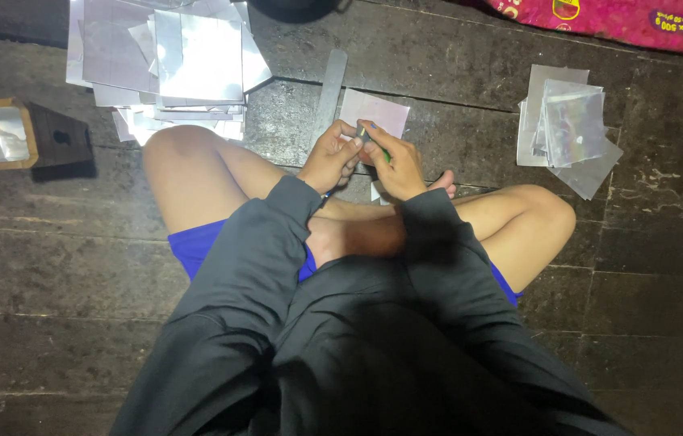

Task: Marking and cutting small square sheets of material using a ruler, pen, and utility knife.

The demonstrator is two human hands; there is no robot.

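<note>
I sit cross-legged on a dark wooden floor. My left hand [330,155] and my right hand [392,161] meet just in front of my legs, over a small pale pink square sheet [375,110] lying on the floor. My right hand grips a small green tool [372,139], its tip near the fingers of my left hand. My left hand's fingers are curled at the sheet's near edge; what they pinch is hidden. A flat metal ruler [330,87] lies on the floor just left of the sheet.
A big heap of shiny silver sheets [165,64] lies at the far left. A smaller stack of clear and silver sheets [567,129] lies to the right. A brown box [57,136] sits at the left edge, a colourful packet [616,18] at the top right.
</note>
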